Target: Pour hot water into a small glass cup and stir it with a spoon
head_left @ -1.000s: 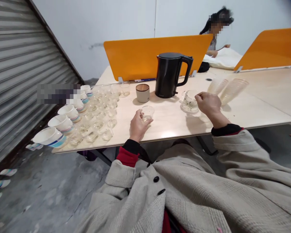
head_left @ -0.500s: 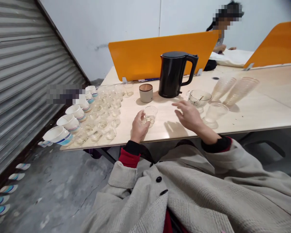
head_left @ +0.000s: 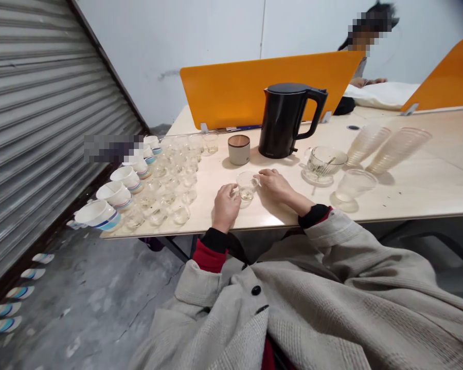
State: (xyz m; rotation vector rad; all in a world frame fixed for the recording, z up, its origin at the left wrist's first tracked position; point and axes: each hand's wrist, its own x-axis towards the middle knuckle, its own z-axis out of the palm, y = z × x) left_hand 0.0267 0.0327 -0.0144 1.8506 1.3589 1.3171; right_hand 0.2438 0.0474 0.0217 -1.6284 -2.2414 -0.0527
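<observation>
A clear plastic cup (head_left: 247, 181) with a little pale liquid and some bits at its bottom stands upright near the table's front edge, between my hands. My left hand (head_left: 226, 207) is beside its left wall, fingers loosely curved and apart, the thumb side close to the cup. The fingertips of my right hand (head_left: 275, 186) are closed at the cup's right rim. Behind the cup stands a grey tumbler (head_left: 239, 153) with a brown rim. Right of my right hand is a ribbed glass bowl (head_left: 327, 163) with a utensil or leaves inside; which, I cannot tell.
A black electric kettle (head_left: 280, 121) stands before an orange divider (head_left: 224, 97). Many clear cups (head_left: 179, 212) and a row of paper cups (head_left: 96, 213) fill the left side. Stacked plastic cups (head_left: 399, 151) lean at the right, near a single cup (head_left: 355, 186). Another person sits beyond.
My right hand has come left and down from near the glass bowl to the clear cup. My left hand's grip on the cup has loosened. The view has shifted slightly.
</observation>
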